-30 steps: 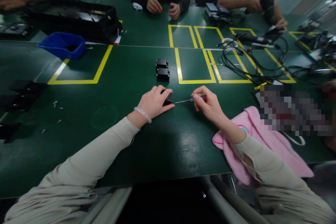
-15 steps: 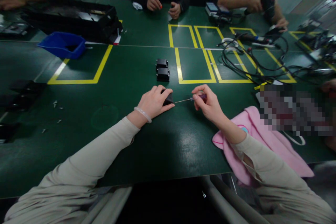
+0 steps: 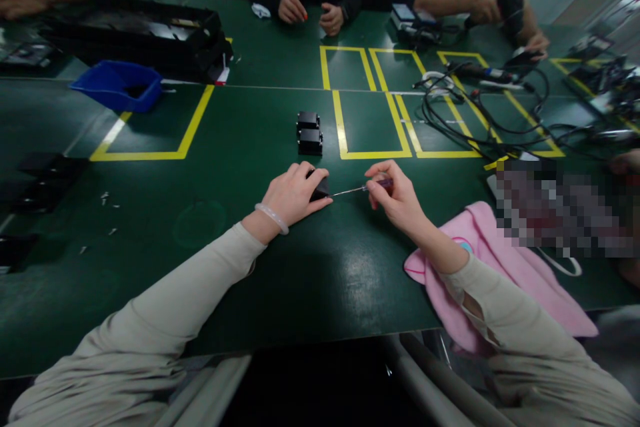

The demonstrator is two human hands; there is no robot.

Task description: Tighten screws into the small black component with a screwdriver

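Down on the dark green tabletop [image 3: 280, 307], my left hand [image 3: 295, 192] curls its fingers over a small black box-shaped part [image 3: 320, 188], grasping it and partly covering it. To the right of that part, my right hand [image 3: 393, 190] pinches a thin metal-shafted screwdriver with a dark purplish handle [image 3: 365, 188], its tip toward the part's near right corner; I cannot tell whether they touch. Just beyond the part sit two small black boxy blocks [image 3: 311, 140], one behind the other. Small silvery screws [image 3: 105, 197] lie well to its left, and a soft pink cloth [image 3: 483, 240] lies to its right, nearer me.
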